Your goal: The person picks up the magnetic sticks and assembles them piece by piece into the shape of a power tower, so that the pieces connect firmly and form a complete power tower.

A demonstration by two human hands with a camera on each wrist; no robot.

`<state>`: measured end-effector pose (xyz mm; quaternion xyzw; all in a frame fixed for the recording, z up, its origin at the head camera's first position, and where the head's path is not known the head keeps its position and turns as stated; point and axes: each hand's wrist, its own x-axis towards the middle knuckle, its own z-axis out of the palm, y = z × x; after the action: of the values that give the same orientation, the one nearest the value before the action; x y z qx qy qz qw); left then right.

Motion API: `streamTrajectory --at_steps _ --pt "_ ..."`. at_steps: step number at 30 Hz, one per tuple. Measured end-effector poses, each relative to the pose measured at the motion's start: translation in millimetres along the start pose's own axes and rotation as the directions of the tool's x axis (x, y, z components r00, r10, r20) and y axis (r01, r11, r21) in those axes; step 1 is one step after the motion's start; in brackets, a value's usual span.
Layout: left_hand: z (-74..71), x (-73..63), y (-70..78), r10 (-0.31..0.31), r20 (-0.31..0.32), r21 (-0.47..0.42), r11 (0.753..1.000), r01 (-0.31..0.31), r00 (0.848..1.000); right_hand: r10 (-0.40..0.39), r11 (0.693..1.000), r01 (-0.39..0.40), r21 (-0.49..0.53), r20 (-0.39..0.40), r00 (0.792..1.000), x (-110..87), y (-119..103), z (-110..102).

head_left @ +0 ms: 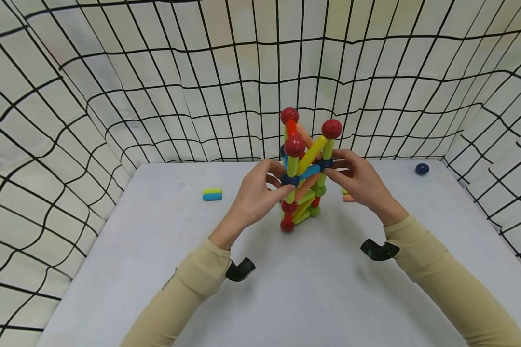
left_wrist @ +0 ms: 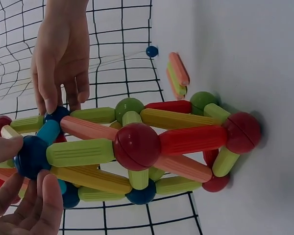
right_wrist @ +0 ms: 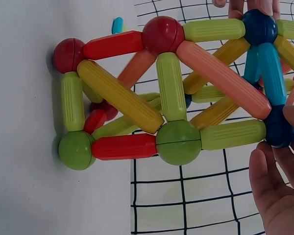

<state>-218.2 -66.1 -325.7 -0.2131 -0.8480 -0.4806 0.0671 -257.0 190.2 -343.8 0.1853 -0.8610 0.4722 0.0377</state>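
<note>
A tall tower of magnetic sticks and balls (head_left: 292, 166) stands upright on the white table, topped by several red balls. My left hand (head_left: 256, 195) pinches a dark blue ball (left_wrist: 32, 155) at a near upper corner. Across from it, my right hand (head_left: 361, 177) pinches another dark blue ball (right_wrist: 280, 126) between thumb and fingers. A light blue stick (head_left: 309, 172) links these two balls. Below them, in the right wrist view, a salmon stick (right_wrist: 224, 78) and a yellow stick (right_wrist: 120, 95) run diagonally. The lowest red ball (head_left: 287, 225) and green ball (right_wrist: 77, 150) touch the table.
On the left lie a yellow-green stick and a blue stick (head_left: 212, 196). Salmon and yellow-green sticks (left_wrist: 178, 70) lie to the right, partly hidden by my right hand in the head view. A loose dark blue ball (head_left: 422, 169) sits far right. Black netting (head_left: 234, 86) surrounds the table's back and sides.
</note>
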Motion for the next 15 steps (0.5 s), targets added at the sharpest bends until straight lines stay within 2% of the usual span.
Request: streamTrajectory --at_steps 4,9,15 --pt "-4.1 3.9 -3.9 0.006 -0.029 0.014 1.0 -0.006 1.0 0.005 1.0 -0.005 0.011 0.002 1.0 -3.8 -3 1" --pt "-9.0 13.6 -14.8 -0.025 -0.104 -0.008 1.0 0.025 0.994 -0.007 0.999 0.006 0.041 0.023 1.0 -11.3 -9 6" --pt "-12.3 27.6 -24.0 -0.062 -0.153 -0.06 0.997 0.054 0.986 -0.095 0.994 0.093 0.064 0.037 0.995 -22.2 -20 18"
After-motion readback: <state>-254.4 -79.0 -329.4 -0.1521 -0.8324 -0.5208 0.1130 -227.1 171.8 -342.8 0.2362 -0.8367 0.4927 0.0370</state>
